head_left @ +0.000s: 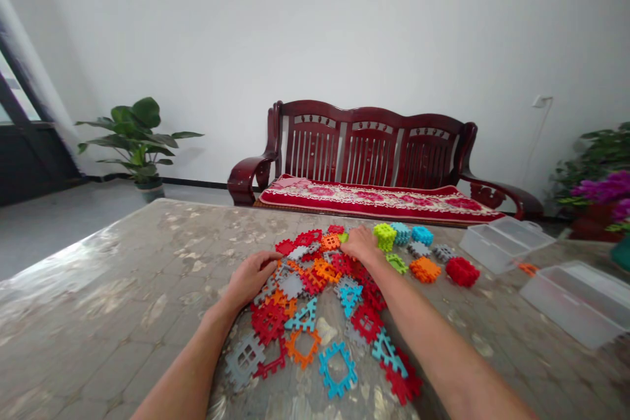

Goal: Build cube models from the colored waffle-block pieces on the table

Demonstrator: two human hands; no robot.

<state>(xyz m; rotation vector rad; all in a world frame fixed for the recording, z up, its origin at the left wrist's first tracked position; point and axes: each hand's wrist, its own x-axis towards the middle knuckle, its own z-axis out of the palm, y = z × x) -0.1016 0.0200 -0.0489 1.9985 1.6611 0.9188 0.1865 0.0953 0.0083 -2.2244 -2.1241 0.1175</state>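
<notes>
My left hand [253, 277] rests at the left edge of a pile of plastic interlocking tiles, fingers loosely bent and apart, touching grey pieces. At the far side of the pile, my right hand [361, 244] has its fingers closed around a lime-green interlocking tile [343, 237], partly hidden by the fingers. Between my arms lie red tiles [270, 321], orange tiles [302, 348], grey tiles [245, 359] and blue tiles [337, 369]. Some are window-shaped, some triangular, some open frames.
Right of my right hand stand stacks sorted by colour: lime-green [384, 236], blue [422, 235], orange [425, 270] and red [462, 271]. A clear plastic box [575, 302] and its lid [506, 243] lie farther right. A wooden bench [369, 144] stands behind the table.
</notes>
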